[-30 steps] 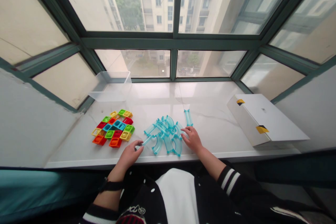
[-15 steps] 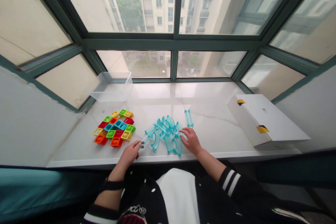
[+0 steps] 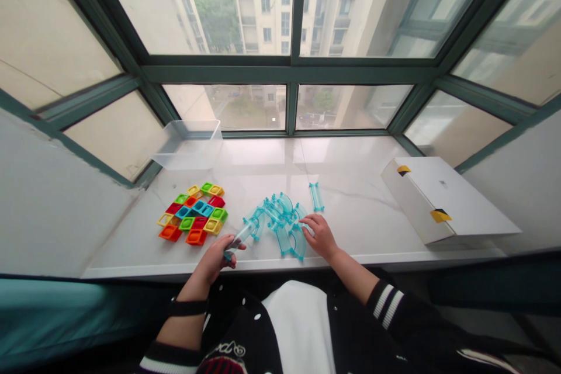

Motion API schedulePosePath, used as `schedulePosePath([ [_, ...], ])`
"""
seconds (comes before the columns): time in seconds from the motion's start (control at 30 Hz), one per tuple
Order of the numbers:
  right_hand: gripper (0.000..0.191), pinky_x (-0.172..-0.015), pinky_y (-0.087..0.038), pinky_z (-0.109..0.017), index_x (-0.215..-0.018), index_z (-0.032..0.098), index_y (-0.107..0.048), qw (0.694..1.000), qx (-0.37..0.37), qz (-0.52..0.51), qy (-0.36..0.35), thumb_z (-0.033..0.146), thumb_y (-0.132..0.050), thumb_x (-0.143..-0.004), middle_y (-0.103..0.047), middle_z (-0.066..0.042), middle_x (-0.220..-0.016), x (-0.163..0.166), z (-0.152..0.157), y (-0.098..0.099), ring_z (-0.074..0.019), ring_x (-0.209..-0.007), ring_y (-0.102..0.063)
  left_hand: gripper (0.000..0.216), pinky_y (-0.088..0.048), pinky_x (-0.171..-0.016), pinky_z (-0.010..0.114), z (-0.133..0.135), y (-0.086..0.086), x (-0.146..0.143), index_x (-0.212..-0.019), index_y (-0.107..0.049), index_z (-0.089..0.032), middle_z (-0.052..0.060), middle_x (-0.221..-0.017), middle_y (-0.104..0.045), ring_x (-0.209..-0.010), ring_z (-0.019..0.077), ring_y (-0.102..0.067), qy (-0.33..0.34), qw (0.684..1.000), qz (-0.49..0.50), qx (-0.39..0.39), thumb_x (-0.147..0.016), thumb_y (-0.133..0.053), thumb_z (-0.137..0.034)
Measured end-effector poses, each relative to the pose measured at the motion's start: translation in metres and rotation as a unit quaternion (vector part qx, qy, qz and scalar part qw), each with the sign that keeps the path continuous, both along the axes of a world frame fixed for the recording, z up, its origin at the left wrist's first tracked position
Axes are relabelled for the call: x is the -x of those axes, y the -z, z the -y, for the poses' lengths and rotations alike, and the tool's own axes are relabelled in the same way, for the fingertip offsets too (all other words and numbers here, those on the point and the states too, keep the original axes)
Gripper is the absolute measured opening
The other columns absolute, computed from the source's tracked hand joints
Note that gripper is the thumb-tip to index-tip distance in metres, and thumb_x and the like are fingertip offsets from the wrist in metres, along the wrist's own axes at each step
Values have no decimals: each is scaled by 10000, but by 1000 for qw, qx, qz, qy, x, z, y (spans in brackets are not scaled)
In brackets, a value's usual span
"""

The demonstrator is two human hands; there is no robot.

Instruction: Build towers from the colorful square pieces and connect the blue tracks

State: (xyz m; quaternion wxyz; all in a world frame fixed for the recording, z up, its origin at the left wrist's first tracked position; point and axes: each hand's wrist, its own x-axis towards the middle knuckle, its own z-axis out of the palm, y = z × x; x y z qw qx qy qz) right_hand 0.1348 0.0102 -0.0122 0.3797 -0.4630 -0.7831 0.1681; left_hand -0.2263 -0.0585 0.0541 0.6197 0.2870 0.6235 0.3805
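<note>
Tube [image 3: 239, 240]: clear blue, long way points at 2 o'clock.
Left hand [image 3: 213, 263]: shut around tube.
Right hand [image 3: 320, 237]: loosely open, touching blue track pile [image 3: 280, 223] at 9 o'clock.

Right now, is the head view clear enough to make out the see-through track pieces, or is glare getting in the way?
In the head view, daylight glares on the marble sill, and the wide lens bows the window frames. The clear blue track pieces read by their tinted edges, though their overlaps are hard to separate. The clear tube piece in the left hand looks slightly soft.
</note>
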Motion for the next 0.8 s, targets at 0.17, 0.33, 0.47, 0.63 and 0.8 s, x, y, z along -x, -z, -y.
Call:
schedulePosePath([
  [0.17, 244, -998, -528, -476, -1168, 280, -765, 1000, 3, -2, -3, 250, -588, -1002, -721, -98, -1111, -1, 1, 2, -287, -1089, -649, 363, -478, -442, 276, 1, 0, -1, -1005, -640, -169, 152, -1017, -801, -458, 123, -576, -23, 999, 40, -2, -816, -702, -472],
  [0.33, 245, -998, -524, -468, -1155, 275, -776, 1000, 3, -1, -7, 244, -588, -1002, -725, -97, -1105, -2, 1, 1, -285, -1087, -653, 302, -454, -419, 268, 0, -4, -4, -991, -651, -169, 156, -964, -800, -440, 124, -559, -38, 997, 71, 15, -855, -676, -438],
  [0.47, 240, -994, -524, -462, -1140, 275, -782, 1000, 3, -3, -5, 232, -590, -1002, -730, -92, -1094, -3, 1, 0, -279, -1084, -653, 236, -432, -402, 247, -1, -6, -6, -988, -642, -159, 144, -929, -798, -424, 117, -554, -53, 992, 106, 42, -903, -633, -379],
  [0.63, 228, -983, -524, -460, -1130, 257, -779, 1000, -12, -7, -13, 220, -596, -999, -735, -90, -1075, -3, 0, 1, -273, -1068, -656, 170, -414, -379, 236, -2, -8, -6, -987, -631, -146, 134, -894, -793, -398, 113, -541, -63, 987, 136, 56, -928, -604, -302],
  [0.8, 226, -973, -526, -447, -1125, 258, -780, 1000, -15, -3, -13, 199, -610, -989, -738, -86, -1071, -3, 0, 2, -272, -1061, -662, 161, -405, -374, 226, -1, -9, -4, -998, -632, -147, 122, -891, -788, -393, 102, -523, -66, 982, 168, 53, -950, -583, -293],
])
